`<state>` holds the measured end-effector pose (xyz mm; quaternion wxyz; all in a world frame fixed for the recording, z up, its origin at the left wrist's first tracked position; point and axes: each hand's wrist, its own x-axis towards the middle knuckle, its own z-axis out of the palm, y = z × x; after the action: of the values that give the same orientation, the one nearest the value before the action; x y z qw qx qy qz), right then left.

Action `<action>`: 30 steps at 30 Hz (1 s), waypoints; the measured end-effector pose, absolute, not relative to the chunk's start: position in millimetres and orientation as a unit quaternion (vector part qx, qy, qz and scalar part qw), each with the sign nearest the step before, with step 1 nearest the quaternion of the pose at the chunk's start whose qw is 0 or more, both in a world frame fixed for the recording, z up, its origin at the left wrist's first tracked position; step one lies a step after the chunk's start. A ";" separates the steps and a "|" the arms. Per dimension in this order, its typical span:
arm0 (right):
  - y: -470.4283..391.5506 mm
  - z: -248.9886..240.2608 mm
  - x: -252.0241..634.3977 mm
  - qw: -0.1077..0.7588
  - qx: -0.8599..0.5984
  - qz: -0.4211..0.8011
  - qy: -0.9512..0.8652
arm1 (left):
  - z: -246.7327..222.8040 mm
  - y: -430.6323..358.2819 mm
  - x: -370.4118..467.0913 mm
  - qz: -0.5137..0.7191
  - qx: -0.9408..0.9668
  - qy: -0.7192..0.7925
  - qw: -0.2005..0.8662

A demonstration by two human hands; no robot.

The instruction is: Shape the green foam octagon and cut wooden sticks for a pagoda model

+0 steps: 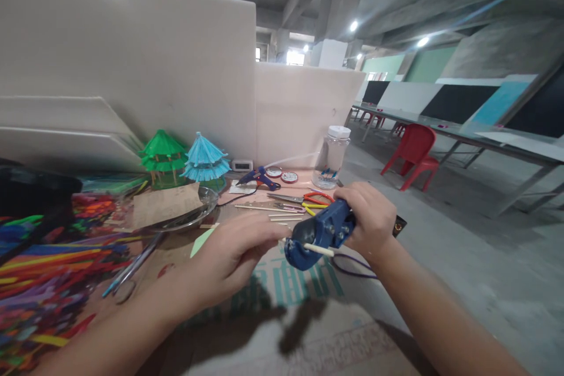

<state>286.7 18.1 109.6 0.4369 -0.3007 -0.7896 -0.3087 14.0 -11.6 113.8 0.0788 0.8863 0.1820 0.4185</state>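
Observation:
My right hand point(372, 217) is closed around the handles of a blue hand cutter point(324, 226), whose rounded jaw points down and left. A thin pale wooden stick point(321, 250) passes through the jaw, its free end poking out to the right. On the other side my left hand point(235, 247) pinches the stick between thumb and fingertips, close to the jaw. Several short sticks point(284, 219) lie on the table just behind the cutter. Beyond them are orange-handled scissors point(318, 198) and a yellow-handled tool point(311, 210).
Colourful pipe cleaners point(48, 288) are heaped at left, near metal scissors point(136, 264) and a clear tray point(209, 202) with cardboard. Behind stand green point(163, 155) and blue point(205, 155) paper-roofed models, a glue gun point(259, 178) and a lidded clear jar point(332, 155). Printed cardboard point(335, 335) lies in front.

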 end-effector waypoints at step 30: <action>19.6 110.7 285.1 0.441 -0.287 -0.347 -0.776 | 114.3 -5.2 13.0 0.396 0.897 0.172 0.097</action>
<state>285.1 19.6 110.7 0.4411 -0.2869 -0.7764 -0.3469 13.0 -5.2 114.3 0.0970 0.8967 0.1715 0.3963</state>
